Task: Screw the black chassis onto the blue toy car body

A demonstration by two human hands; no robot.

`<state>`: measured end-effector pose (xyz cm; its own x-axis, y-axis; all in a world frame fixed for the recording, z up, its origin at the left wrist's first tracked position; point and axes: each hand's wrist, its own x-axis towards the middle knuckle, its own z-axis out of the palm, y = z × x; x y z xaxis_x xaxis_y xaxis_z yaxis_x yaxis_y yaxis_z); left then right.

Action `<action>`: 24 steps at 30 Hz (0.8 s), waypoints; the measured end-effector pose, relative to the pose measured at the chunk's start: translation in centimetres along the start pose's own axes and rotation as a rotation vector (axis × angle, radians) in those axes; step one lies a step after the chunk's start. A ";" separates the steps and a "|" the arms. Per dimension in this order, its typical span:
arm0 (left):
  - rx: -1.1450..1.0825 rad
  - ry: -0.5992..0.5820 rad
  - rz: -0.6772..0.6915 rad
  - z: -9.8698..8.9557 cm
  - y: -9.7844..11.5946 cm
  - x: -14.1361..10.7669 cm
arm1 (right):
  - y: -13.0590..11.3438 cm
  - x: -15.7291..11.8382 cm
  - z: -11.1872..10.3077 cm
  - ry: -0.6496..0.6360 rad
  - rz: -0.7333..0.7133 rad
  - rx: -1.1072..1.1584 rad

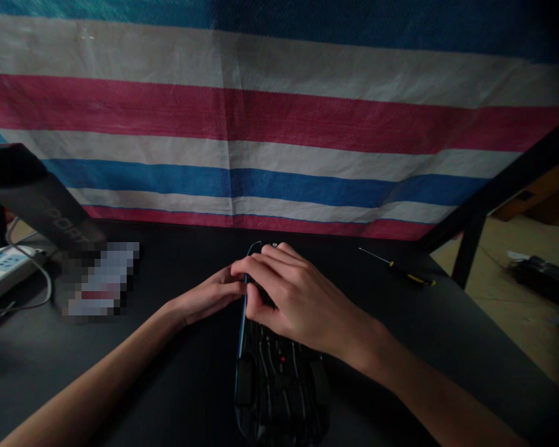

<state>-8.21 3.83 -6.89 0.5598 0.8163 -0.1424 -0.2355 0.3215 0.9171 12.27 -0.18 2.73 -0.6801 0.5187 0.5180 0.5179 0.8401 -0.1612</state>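
A toy car (284,394) lies upside down on the dark table, its black ribbed underside, wheels and a small red dot facing up. A strip of blue body shows along its left edge. My left hand (212,295) grips the far left side of the car, with its fingertips partly hidden behind my right hand. Over the car's far end my right hand (291,292) is curled, thumb and fingers bent against it. Whether a small part is pinched under those fingers I cannot make out. A screwdriver (400,270) with a black and yellow handle lies to the right.
On the left stand a grey bottle (51,205) with a black top and a white power strip (9,273) with a cable. A blurred-out item (105,279) lies beside them. Behind the table (177,379) hangs a striped plastic sheet (279,118). A table frame bar rises at right.
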 end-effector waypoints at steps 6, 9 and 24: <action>0.008 -0.027 0.010 -0.3 -0.2 0.2 | 0.1 -0.1 -0.2 -0.010 0.039 0.010; 0.001 0.010 -0.016 -0.4 -0.4 0.2 | 0.0 -0.2 -0.3 -0.045 0.048 0.043; -0.010 -0.010 -0.012 -0.4 -0.2 0.0 | 0.2 0.0 -0.1 0.000 0.018 0.001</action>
<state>-8.47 3.99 -7.21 0.5703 0.8078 -0.1493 -0.2365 0.3356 0.9118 12.47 -0.05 2.79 -0.6709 0.5338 0.5148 0.5293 0.8309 -0.1717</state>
